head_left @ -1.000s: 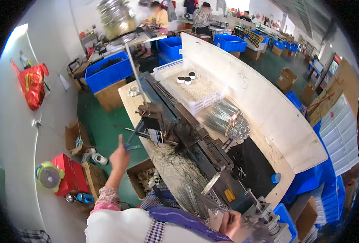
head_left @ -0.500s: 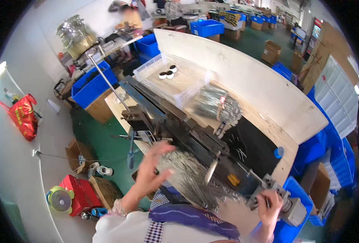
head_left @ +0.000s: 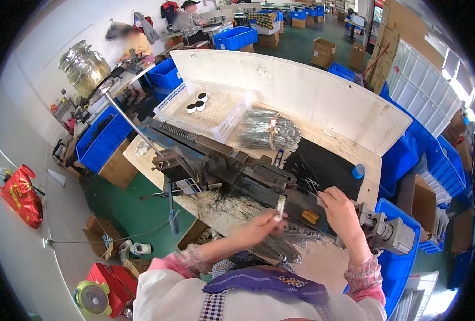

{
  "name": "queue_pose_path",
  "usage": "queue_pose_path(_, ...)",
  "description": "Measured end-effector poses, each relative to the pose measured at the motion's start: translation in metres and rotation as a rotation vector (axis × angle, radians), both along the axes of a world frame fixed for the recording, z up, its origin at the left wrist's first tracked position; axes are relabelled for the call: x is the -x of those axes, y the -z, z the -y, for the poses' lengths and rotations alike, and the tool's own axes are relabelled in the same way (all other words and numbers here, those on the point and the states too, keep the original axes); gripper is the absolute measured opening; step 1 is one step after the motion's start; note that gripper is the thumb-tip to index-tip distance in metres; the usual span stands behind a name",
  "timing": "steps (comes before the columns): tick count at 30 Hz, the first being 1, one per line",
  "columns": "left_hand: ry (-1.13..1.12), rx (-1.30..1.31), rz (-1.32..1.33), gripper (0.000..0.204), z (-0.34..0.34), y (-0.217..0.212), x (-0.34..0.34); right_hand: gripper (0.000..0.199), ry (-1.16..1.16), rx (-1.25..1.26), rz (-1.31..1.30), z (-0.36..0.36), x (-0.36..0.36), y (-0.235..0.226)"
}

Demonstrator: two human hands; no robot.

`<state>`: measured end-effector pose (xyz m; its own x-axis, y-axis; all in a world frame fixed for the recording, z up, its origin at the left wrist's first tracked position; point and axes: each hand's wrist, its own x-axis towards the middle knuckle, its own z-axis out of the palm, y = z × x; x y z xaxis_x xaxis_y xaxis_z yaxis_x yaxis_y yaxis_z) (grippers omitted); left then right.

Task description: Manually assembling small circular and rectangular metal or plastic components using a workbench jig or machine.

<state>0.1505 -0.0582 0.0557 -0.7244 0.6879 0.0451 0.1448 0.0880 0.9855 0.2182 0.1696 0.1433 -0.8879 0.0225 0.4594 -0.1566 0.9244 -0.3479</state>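
Note:
A dark metal bench machine [head_left: 237, 171] runs diagonally across the wooden worktable. My left hand [head_left: 267, 223] is closed around the lower end of a pale lever handle [head_left: 281, 206] on its near side. My right hand [head_left: 338, 211] is in a pinch at the machine's right part, on a thin metal rod [head_left: 308, 191]; the fingertips partly hide it. Between my hands lies a small yellow block [head_left: 310, 216] on the machine. Loose thin metal wires [head_left: 272, 246] are heaped in front of the machine, below my left hand.
Behind the machine stand a white plastic crate [head_left: 216, 125] with three black-and-white rolls and a tied wire bundle [head_left: 269, 130]. A few wires and pliers [head_left: 278, 157] lie near a black mat [head_left: 323, 166]. A grey cylindrical unit [head_left: 392, 234] juts out at right, over a blue bin [head_left: 408, 208].
My left hand has moved right and closed on the lever handle. My right hand has left the grey unit's end and moved up and left to the rod. The view has shifted.

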Motion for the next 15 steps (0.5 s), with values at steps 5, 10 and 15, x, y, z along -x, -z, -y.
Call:
queue_pose_path(5, 0.129, -0.176, 0.817, 0.017, -0.03, -0.052, -0.014, 0.019, -0.029, -0.152, 0.047, -0.003, 0.015, 0.019)
queue_pose_path(10, 0.111, -0.5, 1.123, 0.011, 0.013, -0.11, 0.037, 0.019, -0.048, -0.171, 0.013, 0.006, 0.016, 0.009)
queue_pose_path(15, 0.044, -0.682, 1.269, 0.027, 0.085, -0.069, 0.057, 0.013, -0.051, -0.061, 0.066, 0.02, 0.005, 0.004)
